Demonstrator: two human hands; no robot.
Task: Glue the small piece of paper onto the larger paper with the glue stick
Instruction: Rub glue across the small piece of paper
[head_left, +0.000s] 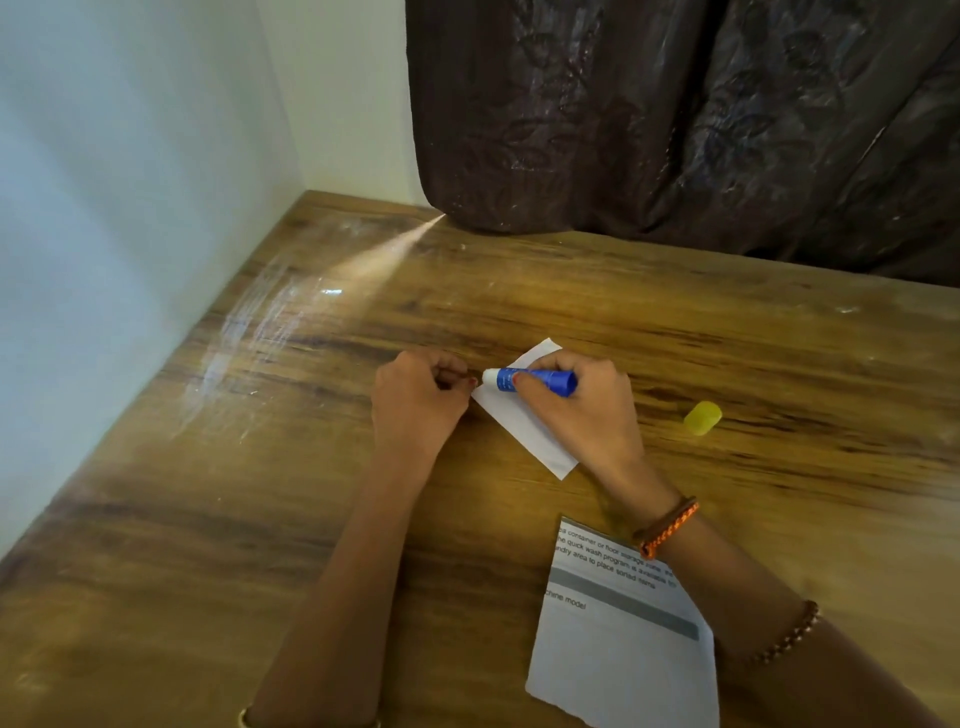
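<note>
While pinning small blank paper (524, 431) on desk (260, 519) with curled left hand (415, 400), right hand (582, 405) grips blue glue stick (535, 379), tip at paper's edge; larger printed paper (623, 649) nearer, yellow cap (702, 418) right.

The right hand (582, 400) hides part of the small paper (524, 426).

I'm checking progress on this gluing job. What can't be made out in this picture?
Head view only:
- Glue on the small paper: none visible; the right hand covers its middle.
- Glue stick tip: whether it touches the paper is unclear.
- Left hand fingertips: curled under, so the grip on the paper's corner is hidden.
- Larger paper: right forearm covers one corner; bottom cut off by the frame.
- Its print: partly legible.
</note>
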